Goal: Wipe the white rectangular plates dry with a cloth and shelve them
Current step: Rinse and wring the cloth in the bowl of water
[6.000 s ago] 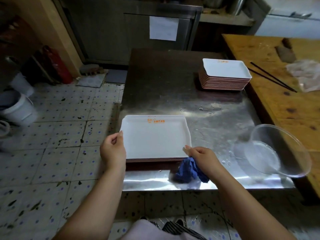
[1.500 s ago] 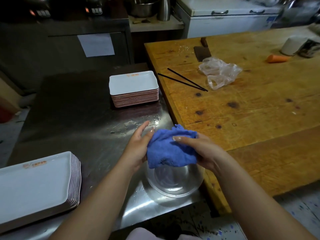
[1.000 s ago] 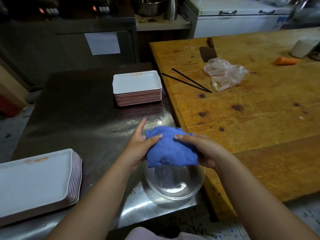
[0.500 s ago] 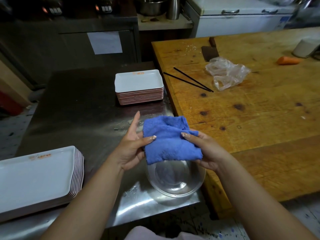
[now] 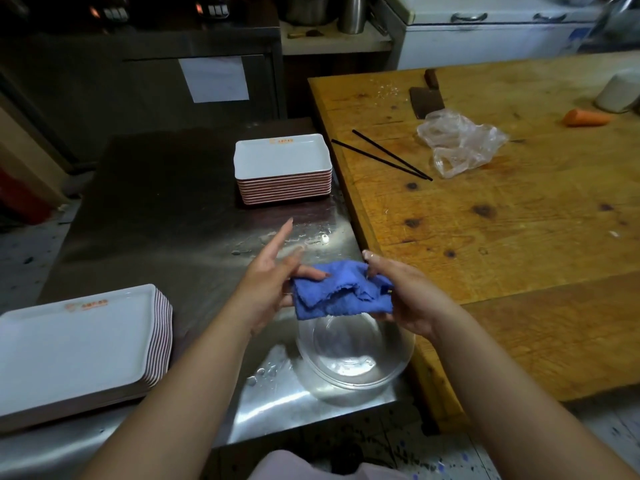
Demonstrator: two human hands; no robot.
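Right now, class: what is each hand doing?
Left hand: pinches the blue cloth, other fingers straight.
Right hand: grips the cloth's other side.

Two stacks of white plates (image 5: 282, 160) (image 5: 74, 344), one blue cloth (image 5: 341, 294), one glass bowl (image 5: 355, 358) beneath the cloth, two black chopsticks (image 5: 388, 155), one carrot (image 5: 585, 118), one plastic bag (image 5: 459, 142).

Surface: a wet stainless steel table (image 5: 194, 216), reflecting light near its front edge.
Beside it: a worn wooden worktop (image 5: 502, 216), touching on the right.
Behind: a dark metal cabinet (image 5: 138, 91) with a white paper sheet (image 5: 214, 79) on its door; a white chest freezer (image 5: 485, 36).
Floor: pale speckled tiles (image 5: 20, 251).
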